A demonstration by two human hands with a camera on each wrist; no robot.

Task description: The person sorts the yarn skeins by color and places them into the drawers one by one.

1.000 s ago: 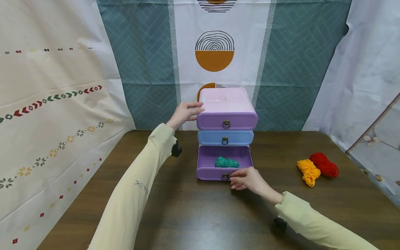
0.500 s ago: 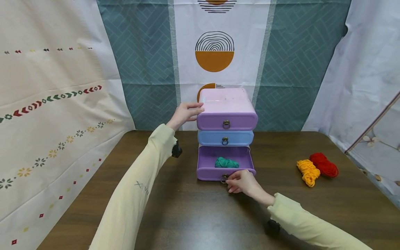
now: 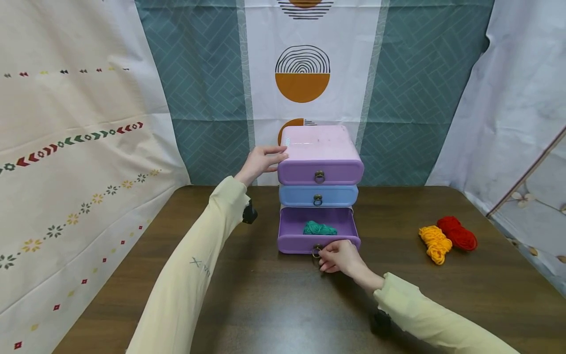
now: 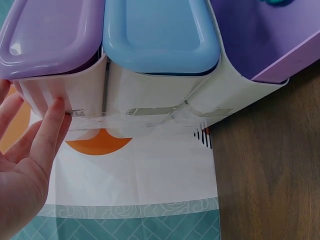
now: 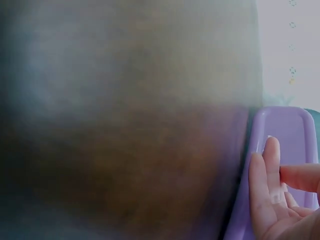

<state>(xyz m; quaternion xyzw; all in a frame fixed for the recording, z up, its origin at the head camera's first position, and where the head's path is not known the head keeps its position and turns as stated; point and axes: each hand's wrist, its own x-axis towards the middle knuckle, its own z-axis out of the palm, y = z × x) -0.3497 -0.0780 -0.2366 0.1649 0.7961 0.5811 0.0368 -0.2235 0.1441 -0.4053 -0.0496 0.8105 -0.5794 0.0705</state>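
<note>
A small drawer unit (image 3: 318, 140) stands on the table, with a pink top, a purple top drawer (image 3: 300, 173) and a blue middle drawer (image 3: 296, 195), both closed. The purple bottom drawer (image 3: 292, 244) is pulled out, and a teal yarn skein (image 3: 319, 228) lies in it. My left hand (image 3: 262, 161) touches the unit's upper left corner; its fingers look straight in the left wrist view. At the bottom drawer's front, my right hand (image 3: 342, 258) pinches the ring pull (image 3: 316, 253) between thumb and fingers. The ring is mostly hidden in the right wrist view.
To the right on the wooden table (image 3: 265, 305) lie a yellow yarn skein (image 3: 436, 243) and a red yarn skein (image 3: 457, 233), side by side. A patterned cloth (image 3: 305, 88) hangs behind the unit, and pale cloths hang at both sides.
My right hand has moved slightly left along the bottom drawer's front, onto its ring pull. The drawer seems to have gone in very slightly. My left hand stays at the unit's corner.
</note>
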